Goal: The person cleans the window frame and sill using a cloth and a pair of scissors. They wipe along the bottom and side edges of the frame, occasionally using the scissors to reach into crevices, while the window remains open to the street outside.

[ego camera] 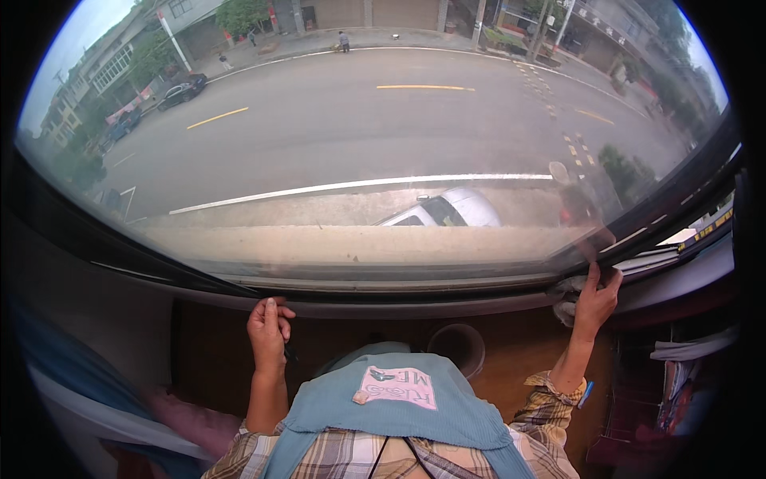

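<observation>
My left hand [271, 329] is at the lower left of a window, thumb laid against bent fingers. The tip of a thin black strip [230, 284] along the window's dark frame ends just above it. A small black thing [291, 352] shows beside that wrist; whether the hand holds it is unclear. At the lower right corner, my right hand [597, 299] has its fingertips against the dark window frame [634, 242]. A crumpled grey cloth [565, 299] lies close beside it on the sill. The window glass [371, 138] stands in front of me.
Below the sill, a bucket [458, 347] stands on the brown floor [508, 383]. A curtain [66, 353] hangs at left; a rack with cloths [676, 383] is at right. Through the glass are a street, a silver car [455, 206] and distant people.
</observation>
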`<state>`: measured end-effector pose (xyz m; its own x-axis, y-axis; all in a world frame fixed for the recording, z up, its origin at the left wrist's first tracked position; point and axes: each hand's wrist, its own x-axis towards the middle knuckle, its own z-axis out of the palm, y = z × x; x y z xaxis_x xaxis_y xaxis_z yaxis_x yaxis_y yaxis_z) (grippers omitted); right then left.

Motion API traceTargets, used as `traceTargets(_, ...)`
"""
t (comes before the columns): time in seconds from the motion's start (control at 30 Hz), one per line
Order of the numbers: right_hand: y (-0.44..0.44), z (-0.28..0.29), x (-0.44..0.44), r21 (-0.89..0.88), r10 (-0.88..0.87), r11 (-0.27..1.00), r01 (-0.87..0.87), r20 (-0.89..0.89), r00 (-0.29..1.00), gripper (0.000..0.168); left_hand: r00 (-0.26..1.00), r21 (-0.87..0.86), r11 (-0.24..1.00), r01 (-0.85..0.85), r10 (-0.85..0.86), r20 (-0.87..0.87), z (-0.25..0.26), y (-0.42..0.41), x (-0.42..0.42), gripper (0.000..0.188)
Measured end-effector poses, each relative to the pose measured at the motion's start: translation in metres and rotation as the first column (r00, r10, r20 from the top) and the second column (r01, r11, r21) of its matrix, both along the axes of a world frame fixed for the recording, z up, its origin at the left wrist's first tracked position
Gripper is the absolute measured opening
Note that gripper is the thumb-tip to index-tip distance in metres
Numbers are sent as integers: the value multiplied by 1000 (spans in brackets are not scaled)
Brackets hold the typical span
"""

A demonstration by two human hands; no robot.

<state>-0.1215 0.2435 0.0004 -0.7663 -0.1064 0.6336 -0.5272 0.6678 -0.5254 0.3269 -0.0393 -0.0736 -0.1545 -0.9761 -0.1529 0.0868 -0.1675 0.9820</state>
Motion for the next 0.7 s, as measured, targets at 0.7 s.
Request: traceTargets(0.7, 102, -65, -177, 81, -12, 997, 6, 77, 997, 53, 987, 18, 993, -116, 117, -109, -33, -6, -3, 12)
